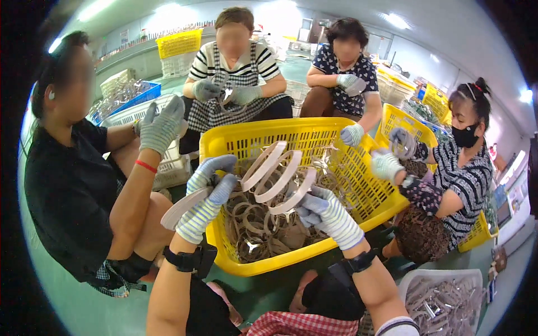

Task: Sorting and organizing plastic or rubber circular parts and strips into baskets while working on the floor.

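Observation:
Both my hands wear striped, grey-fingered work gloves above a yellow basket [314, 256]. My left hand [208, 196] is closed around a pale, curved band piece [182, 209], perhaps several stacked together, that sticks out to the left. Between my hands, three pale ring-shaped bands [278, 178] are fanned out in a row. My right hand [328, 211] pinches the rightmost of these bands at its lower end, where a bit of shiny metal shows. Whether the left fingers also touch the fanned rings is unclear. Many similar rings with metal parts [252, 224] lie jumbled in the basket below.
Several gloved co-workers sit around the basket; one person's hand [353, 134] rests on its far right rim. A white crate of bands [443, 299] stands at the lower right. Another yellow basket [392, 120] adjoins on the right, and a blue crate [131, 99] is behind at left.

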`<state>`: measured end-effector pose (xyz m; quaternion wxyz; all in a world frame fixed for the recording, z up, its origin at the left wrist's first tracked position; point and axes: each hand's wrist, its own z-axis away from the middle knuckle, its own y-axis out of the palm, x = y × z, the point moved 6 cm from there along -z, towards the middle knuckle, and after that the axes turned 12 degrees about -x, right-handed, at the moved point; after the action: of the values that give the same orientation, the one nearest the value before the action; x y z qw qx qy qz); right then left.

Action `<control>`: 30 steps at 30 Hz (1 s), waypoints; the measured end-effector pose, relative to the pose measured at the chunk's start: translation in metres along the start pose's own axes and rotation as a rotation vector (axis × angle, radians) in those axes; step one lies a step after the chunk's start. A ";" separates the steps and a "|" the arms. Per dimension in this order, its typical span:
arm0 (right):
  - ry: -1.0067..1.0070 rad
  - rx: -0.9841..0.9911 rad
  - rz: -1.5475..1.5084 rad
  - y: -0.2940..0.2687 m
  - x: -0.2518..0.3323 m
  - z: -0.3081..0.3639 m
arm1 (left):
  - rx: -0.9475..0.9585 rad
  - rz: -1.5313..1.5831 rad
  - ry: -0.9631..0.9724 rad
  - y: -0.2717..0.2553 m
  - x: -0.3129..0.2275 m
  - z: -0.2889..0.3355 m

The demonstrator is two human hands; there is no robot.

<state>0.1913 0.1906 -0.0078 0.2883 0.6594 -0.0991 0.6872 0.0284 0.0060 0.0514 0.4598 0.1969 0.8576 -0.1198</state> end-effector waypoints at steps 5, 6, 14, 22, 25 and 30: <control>-0.128 -0.054 0.141 -0.014 0.007 0.007 | 0.003 -0.007 0.093 0.032 -0.014 0.006; -0.116 -0.007 0.126 -0.005 0.008 0.005 | -0.062 0.064 0.084 0.026 0.022 -0.003; -0.481 -0.192 0.677 -0.022 0.020 0.002 | 0.146 0.086 0.000 -0.004 0.083 -0.035; -0.708 -0.782 0.240 -0.115 0.137 0.201 | 0.182 -0.134 0.054 -0.008 0.104 -0.053; -0.966 -1.093 0.501 -0.221 0.137 0.265 | 0.238 -0.080 -0.080 -0.009 0.122 -0.067; -0.761 -1.473 -0.391 -0.395 0.090 0.399 | 0.204 0.005 -0.106 0.002 0.135 -0.055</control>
<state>0.7416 0.3304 0.0268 0.7043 0.4948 -0.4955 0.1168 -0.0790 0.0594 -0.0313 0.4822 0.2383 0.8149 -0.2157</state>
